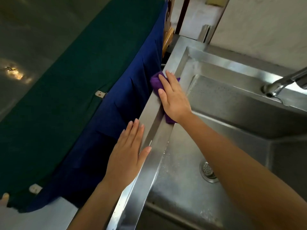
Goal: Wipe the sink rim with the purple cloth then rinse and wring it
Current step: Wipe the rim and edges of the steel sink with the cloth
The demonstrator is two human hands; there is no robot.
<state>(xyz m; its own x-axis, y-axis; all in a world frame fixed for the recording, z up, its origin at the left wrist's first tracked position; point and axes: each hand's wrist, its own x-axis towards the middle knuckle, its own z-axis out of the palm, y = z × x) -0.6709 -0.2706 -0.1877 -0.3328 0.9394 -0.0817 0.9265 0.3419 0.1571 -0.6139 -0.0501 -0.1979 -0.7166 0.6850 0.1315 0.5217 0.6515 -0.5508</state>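
Nearest the viewer, on the left rim of the sink (149, 135), the left hand (127, 156) was laid flat with its fingers spread apart, nothing held in it; the palm hung over the outer edge and the thumb rested on the steel. Water drops were seen on the inner wall just beside it, and the drain strainer (208, 171) lay in the basin to the right.

Farther along the same rim, the purple cloth (157, 83) was pressed down under the right hand (174, 98). That grip was not closed: the fingers were held straight and close together, flat on the cloth, so the cloth was pinned to the steel and not clamped. Purple edges showed beyond the fingertips and below the wrist.

At the far right, the tap (285, 83) reached over the basin, with no water visibly running. Blue fabric (132, 97) hung just beside the rim on the left.

Wiping was judged to be under way, with rinsing and wringing not yet done. With only flat pressure applied, the cloth could be slid off the rim's outer edge towards the fabric, or bunched up so that part of the rim was missed. The wet steel could also let the bracing left hand slip.
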